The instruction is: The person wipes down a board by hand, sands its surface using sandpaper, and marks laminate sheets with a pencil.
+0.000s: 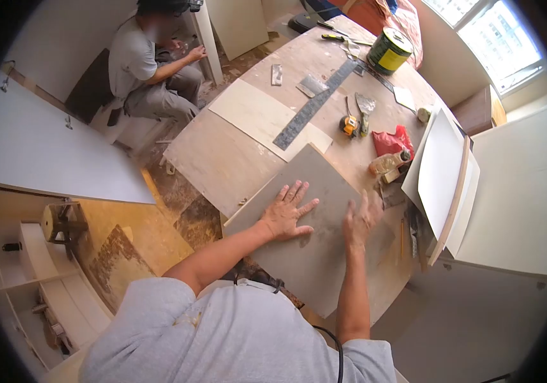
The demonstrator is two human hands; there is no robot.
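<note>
A grey panel [299, 255] lies tilted across the near part of a dusty worktable [190, 153]. My left hand [288, 212] rests on it, palm down with fingers spread. Over the panel's right edge is my right hand [362, 220], its fingers raised and apart, slightly blurred, with nothing visible in it. Beyond the panel lie a cream board [248, 115] and a dark grey strip [305, 118]. A small bottle [388, 162] and a red bag [393, 140] are just past my right hand.
A person [152, 70] sits at the upper left. On the table are a tape measure [348, 126], a scraper [364, 108] and a large can [389, 51]. White sheets [439, 172] stand at the right. A white door panel [50, 140] is at the left.
</note>
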